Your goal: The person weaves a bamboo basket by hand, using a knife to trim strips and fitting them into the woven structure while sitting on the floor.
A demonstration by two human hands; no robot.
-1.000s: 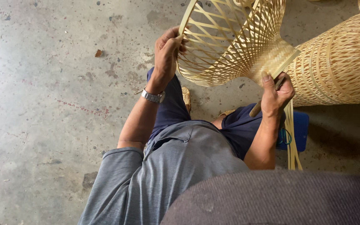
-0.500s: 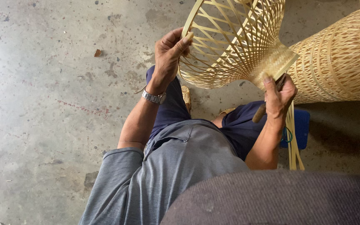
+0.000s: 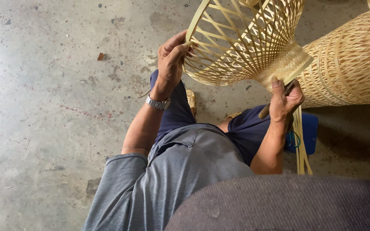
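Note:
I sit over a bamboo basket (image 3: 245,38) of open lattice weave, tipped on its side with the mouth toward me. My left hand (image 3: 171,60), a metal watch (image 3: 158,102) on its wrist, grips the basket's rim at the left. My right hand (image 3: 285,100) is closed around a wooden-handled tool (image 3: 265,112), and its thumb presses against the basket's tightly woven square base (image 3: 285,64). Loose bamboo strips (image 3: 300,147) hang down from under that hand.
A second, denser woven bamboo basket (image 3: 347,64) lies on its side at the right, touching the first one's base. A blue stool (image 3: 308,130) shows under my right leg. Stained concrete floor (image 3: 52,98) spreads to the left, with a sandalled foot (image 3: 190,99) on it.
The basket has lifted and turned slightly, its rim now higher in view. My left hand rode up with the rim; my right hand stays at the base.

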